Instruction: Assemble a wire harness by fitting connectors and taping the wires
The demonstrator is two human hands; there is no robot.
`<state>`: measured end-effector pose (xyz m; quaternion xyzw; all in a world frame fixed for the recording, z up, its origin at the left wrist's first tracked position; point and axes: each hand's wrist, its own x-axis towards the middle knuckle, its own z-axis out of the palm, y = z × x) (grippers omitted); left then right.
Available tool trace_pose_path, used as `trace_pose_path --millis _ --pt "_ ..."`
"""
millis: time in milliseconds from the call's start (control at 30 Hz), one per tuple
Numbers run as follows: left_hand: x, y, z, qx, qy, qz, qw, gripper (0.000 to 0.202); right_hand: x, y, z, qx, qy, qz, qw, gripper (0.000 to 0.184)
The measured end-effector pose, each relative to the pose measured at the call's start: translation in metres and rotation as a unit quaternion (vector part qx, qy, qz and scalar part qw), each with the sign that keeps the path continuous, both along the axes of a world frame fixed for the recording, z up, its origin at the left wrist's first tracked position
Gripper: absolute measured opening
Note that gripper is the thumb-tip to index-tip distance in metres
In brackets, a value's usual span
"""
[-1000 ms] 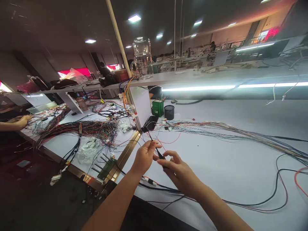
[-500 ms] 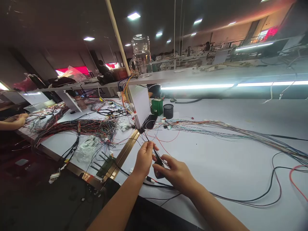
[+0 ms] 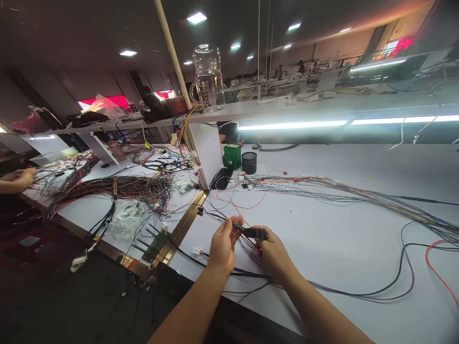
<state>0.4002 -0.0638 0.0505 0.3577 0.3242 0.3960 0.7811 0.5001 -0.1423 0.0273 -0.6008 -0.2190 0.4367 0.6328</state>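
Note:
Low over the near edge of the white bench (image 3: 322,239), both my hands hold one thin black cable. My left hand (image 3: 221,247) pinches the black cable (image 3: 215,218) between thumb and fingers; from there it runs left to a small black plug (image 3: 200,210) on the bench. My right hand (image 3: 273,252) grips the thicker black sleeved end (image 3: 255,233) of the same cable. Under my hands lie black and red wires, and a small white connector (image 3: 196,250) rests to the left.
A long bundle of coloured wires (image 3: 358,193) crosses the bench to the right. A green box (image 3: 233,155) and a black mesh cup (image 3: 249,163) stand at the back. A brass rail (image 3: 182,223) divides the benches; tangled harnesses (image 3: 118,187) and another person's hand (image 3: 19,179) are left.
My hands have dropped nearer the bench edge. The cable, held steeply before, now lies almost level between them, and its far plug has come off the white panel's base onto the bench.

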Motion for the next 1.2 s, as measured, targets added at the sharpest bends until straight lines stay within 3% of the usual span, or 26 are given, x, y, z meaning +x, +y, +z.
trace_pose_path --millis 100,167,233,300,367,467,500,533,567,600,700,733,833,933,1000,1067,1133,1200 --pt "-0.006 0.008 0.008 0.101 -0.011 -0.066 0.993 0.032 0.009 -0.003 0.000 -0.030 0.058 0.037 0.997 0.032" --pt "-0.009 0.015 0.017 0.183 0.027 -0.116 0.976 0.034 0.014 -0.008 0.000 -0.028 0.045 0.054 0.997 0.039" --pt "-0.010 0.023 0.028 0.273 0.112 -0.141 0.945 0.036 0.017 -0.014 0.000 0.004 -0.022 0.062 0.998 0.040" --pt "-0.009 0.028 0.036 0.341 0.204 -0.143 0.906 0.038 0.017 -0.021 0.000 0.062 -0.170 0.064 0.981 0.036" --pt "-0.006 0.031 0.039 0.351 0.260 -0.134 0.889 0.040 0.014 -0.025 -0.001 0.107 -0.366 0.074 0.921 0.039" --pt "-0.003 0.031 0.035 0.301 0.285 -0.134 0.900 0.042 0.009 -0.026 -0.001 0.105 -0.590 0.107 0.793 0.061" --pt "-0.002 0.030 0.032 0.280 0.283 -0.135 0.908 0.042 0.007 -0.026 -0.001 0.099 -0.623 0.114 0.767 0.064" --pt "-0.002 0.030 0.028 0.254 0.276 -0.133 0.917 0.041 0.006 -0.025 -0.002 0.096 -0.634 0.116 0.758 0.064" --pt "-0.003 0.030 0.024 0.223 0.263 -0.128 0.930 0.040 0.006 -0.025 -0.002 0.097 -0.623 0.107 0.769 0.061" --pt "-0.004 0.030 0.020 0.187 0.240 -0.118 0.945 0.038 0.007 -0.025 -0.004 0.099 -0.590 0.084 0.797 0.056" --pt "-0.006 0.029 0.010 0.084 0.124 -0.065 0.987 0.029 0.015 -0.025 -0.010 0.042 -0.378 0.008 0.925 0.040" --pt "-0.005 0.026 0.007 0.050 0.083 -0.041 0.994 0.026 0.018 -0.024 -0.012 0.004 -0.303 -0.001 0.953 0.036" --pt "0.003 0.010 -0.003 -0.054 0.017 -0.011 0.998 0.025 0.025 -0.020 -0.017 -0.069 -0.208 0.005 0.976 0.030" --pt "0.011 -0.009 -0.011 -0.077 0.036 -0.051 0.995 0.033 0.027 -0.016 -0.015 -0.063 -0.211 -0.007 0.975 0.026" --pt "0.011 -0.014 -0.012 -0.002 0.055 -0.076 0.996 0.035 0.027 -0.015 -0.012 -0.065 -0.187 0.004 0.980 0.027" --pt "0.008 -0.011 -0.009 0.136 0.077 -0.113 0.981 0.035 0.027 -0.016 -0.009 -0.068 -0.153 0.017 0.986 0.031" --pt "0.003 -0.001 0.000 0.300 0.120 -0.163 0.932 0.035 0.027 -0.019 -0.007 -0.065 -0.127 0.023 0.989 0.036" --pt "0.000 0.010 0.010 0.438 0.179 -0.187 0.861 0.034 0.026 -0.024 -0.007 -0.042 -0.121 0.023 0.992 0.037"
